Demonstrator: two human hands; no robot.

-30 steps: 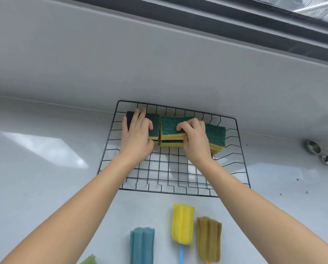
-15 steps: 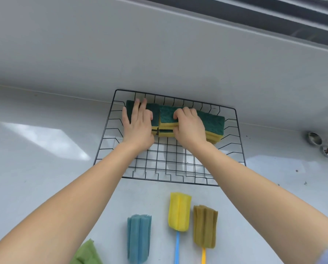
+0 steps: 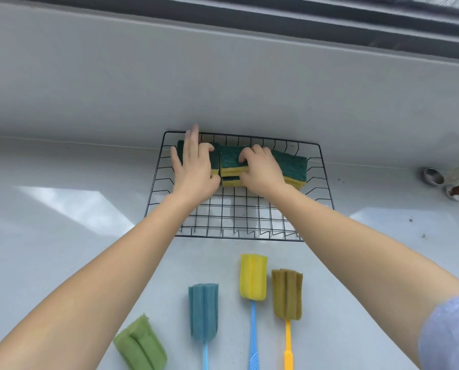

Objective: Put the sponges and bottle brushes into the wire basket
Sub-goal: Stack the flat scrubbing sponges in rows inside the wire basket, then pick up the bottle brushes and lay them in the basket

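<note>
left hand [image 3: 196,166]: fingers now spread, lifted off sponges [image 3: 289,164] | right hand [image 3: 260,169]: still gripping sponge stack | wire basket [image 3: 327,182]: unmoved

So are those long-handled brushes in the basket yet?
Out. All four bottle brushes lie on the counter, in front of the wire basket, which holds only sponges.

White tabletop [image 3: 62,236] meets a grey upstand [image 3: 223,76] along its far edge. Two metal fittings [image 3: 433,176] stand near the right edge. Dark specks [image 3: 410,220] lie nearby.
</note>
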